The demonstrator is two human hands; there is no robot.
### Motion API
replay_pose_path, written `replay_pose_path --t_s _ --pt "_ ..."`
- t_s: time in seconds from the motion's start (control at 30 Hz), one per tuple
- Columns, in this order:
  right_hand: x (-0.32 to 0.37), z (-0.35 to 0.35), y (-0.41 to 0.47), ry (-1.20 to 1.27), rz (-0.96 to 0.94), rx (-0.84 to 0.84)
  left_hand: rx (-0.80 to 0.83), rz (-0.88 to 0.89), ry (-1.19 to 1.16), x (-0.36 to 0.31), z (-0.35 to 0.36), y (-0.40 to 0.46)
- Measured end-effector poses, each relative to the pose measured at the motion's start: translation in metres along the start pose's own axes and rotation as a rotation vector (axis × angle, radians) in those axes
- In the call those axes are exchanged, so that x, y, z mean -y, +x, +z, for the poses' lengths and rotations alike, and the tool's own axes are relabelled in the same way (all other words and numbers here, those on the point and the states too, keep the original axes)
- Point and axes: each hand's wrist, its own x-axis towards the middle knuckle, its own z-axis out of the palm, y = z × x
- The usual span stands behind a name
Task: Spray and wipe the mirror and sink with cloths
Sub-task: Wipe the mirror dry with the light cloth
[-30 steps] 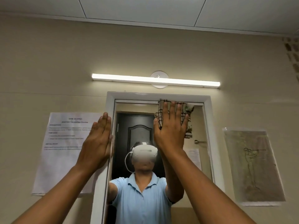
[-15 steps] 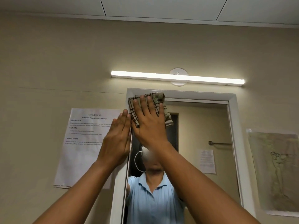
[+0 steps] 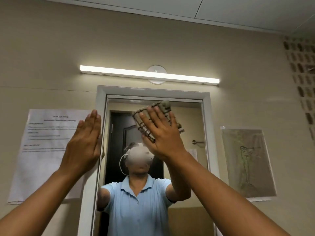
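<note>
A tall mirror (image 3: 190,126) in a white frame hangs on the beige wall. My right hand (image 3: 162,133) lies flat, fingers straight, pressing a checked beige cloth (image 3: 163,106) against the upper middle of the glass. My left hand (image 3: 85,143) rests flat with straight fingers on the left side of the mirror frame, overlapping a paper sheet. The glass reflects a person in a light blue shirt. The sink and any spray bottle are out of view.
A lit tube lamp (image 3: 150,74) is fixed above the mirror. A printed paper sheet (image 3: 42,150) hangs left of the frame, a drawing in a plastic sleeve (image 3: 247,162) to the right. A patterned vent block (image 3: 301,79) fills the far right wall.
My right hand has slid the cloth from the mirror's top left corner rightward to the upper middle of the glass. The left hand stays on the frame's left side.
</note>
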Motion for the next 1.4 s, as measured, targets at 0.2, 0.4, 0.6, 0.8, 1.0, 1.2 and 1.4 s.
replay_pose_path --t_s 0.2,0.4,0.6,0.8,1.0,1.2,1.4 --pt "-0.052 -0.013 -0.026 0.057 0.317 -0.066 0.004 -0.001 0.008 -0.001 0.001 -0.002" --pt "-0.023 -0.004 -0.086 0.064 0.439 -0.097 0.013 -0.012 0.020 -0.005 0.000 -0.013" --pt "0.047 0.013 -0.125 0.041 0.239 -0.021 0.016 -0.025 0.004 -0.008 0.001 -0.026" --pt "0.063 0.019 -0.047 0.002 0.025 0.040 0.034 -0.029 -0.012 -0.008 0.000 -0.032" --pt "0.082 0.017 0.050 0.000 0.068 0.033 0.029 -0.031 -0.017 -0.006 0.002 -0.030" --pt "0.106 0.028 0.007 -0.001 -0.040 -0.021 0.021 -0.056 -0.074 -0.006 0.000 -0.037" --pt "0.136 0.035 -0.082 0.054 -0.114 0.062 0.068 -0.003 -0.046 0.001 -0.004 -0.055"
